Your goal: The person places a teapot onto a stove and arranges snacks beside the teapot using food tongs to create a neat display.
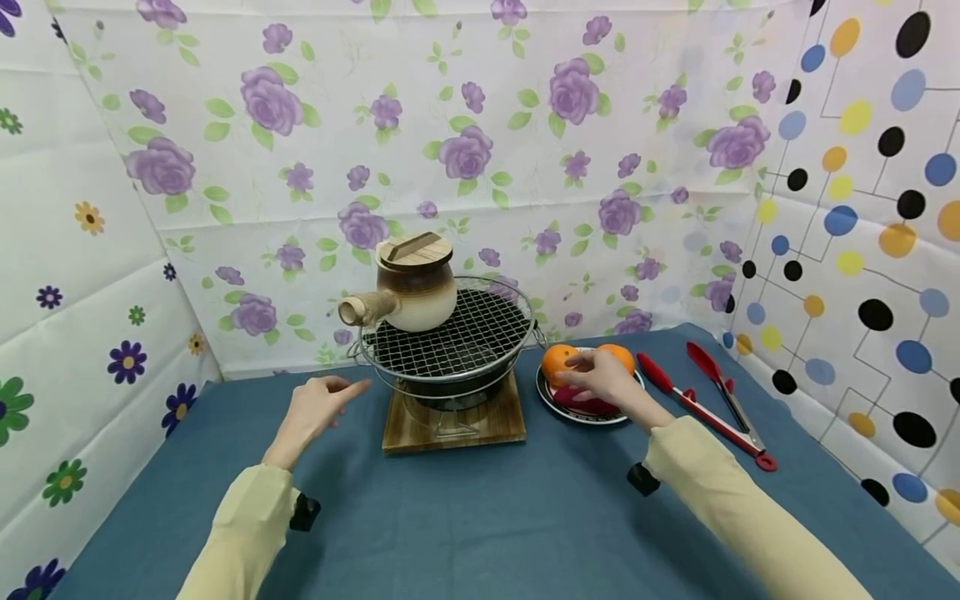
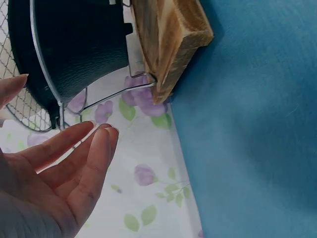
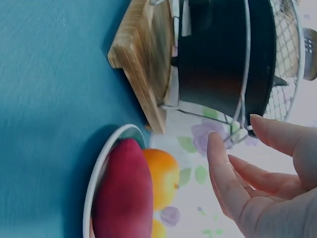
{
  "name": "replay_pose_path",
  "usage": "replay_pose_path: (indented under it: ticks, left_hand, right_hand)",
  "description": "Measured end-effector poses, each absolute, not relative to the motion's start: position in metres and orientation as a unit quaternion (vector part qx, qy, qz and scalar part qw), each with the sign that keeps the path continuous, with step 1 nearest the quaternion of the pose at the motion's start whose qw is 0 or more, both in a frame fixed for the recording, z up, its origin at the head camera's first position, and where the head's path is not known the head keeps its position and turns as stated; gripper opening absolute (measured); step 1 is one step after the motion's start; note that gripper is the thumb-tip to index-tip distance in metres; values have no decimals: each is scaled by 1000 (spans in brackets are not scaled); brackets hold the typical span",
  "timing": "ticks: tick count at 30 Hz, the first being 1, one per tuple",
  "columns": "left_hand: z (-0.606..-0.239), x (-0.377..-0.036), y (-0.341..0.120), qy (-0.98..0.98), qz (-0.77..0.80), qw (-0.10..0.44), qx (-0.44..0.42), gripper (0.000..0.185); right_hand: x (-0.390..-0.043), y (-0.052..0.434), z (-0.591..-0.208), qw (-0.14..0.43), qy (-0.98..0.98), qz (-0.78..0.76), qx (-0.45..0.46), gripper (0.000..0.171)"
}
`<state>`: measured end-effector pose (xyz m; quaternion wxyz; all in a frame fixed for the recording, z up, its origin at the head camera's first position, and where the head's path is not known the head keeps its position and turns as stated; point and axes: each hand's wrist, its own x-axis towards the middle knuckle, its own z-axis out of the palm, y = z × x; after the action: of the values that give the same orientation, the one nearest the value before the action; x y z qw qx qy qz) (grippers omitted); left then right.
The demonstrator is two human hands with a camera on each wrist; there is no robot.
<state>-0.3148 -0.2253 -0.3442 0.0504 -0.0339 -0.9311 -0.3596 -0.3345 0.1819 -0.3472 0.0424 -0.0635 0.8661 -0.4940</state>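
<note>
Orange (image 1: 558,362) lies on the plate (image 1: 547,397) beside the grill (image 1: 450,337), just under the right hand (image 1: 600,377), whose fingers hover loose and spread; left hand (image 1: 315,408) hangs relaxed, holding nothing, near the grill's rim.

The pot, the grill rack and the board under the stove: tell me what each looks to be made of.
Pot: glazed ceramic by its look, glossy brown fading to cream; its lid shows wood grain.
Grill rack: bare metal wire, a shiny woven mesh inside a ring.
Board: wood, with streaky brown grain visible on its edge, finish matte.
</note>
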Motion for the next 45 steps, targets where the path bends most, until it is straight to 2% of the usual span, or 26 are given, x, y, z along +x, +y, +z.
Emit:
replay_pose_path:
  ticks: [10,20,29,34,38,45]
  left_hand:
    - [-360,-323,-221,-928,-370,29,-22,71]
    - [-372,-327,-216,-917,-399,3,-20,72]
    - [-382,-333,-212,-903,-429,-20,-2,72]
    - [-387,-336,-210,-897,-440,-34,10,70]
    - [-392,-338,-210,-889,-455,-46,18,75]
    - [-395,-341,-208,-879,-474,-46,18,70]
  right_hand:
    - [-328,207,-338,-9,901,-429,-68,41]
    - [-324,229,-334,7,872,-488,-40,43]
    - [-319,253,-333,11,869,-491,-61,50]
    - [-313,266,-333,-1,878,-475,-54,49]
    - [-312,276,-335,-7,888,-460,-33,55]
    - [-313,303,-343,-8,906,-424,-21,61]
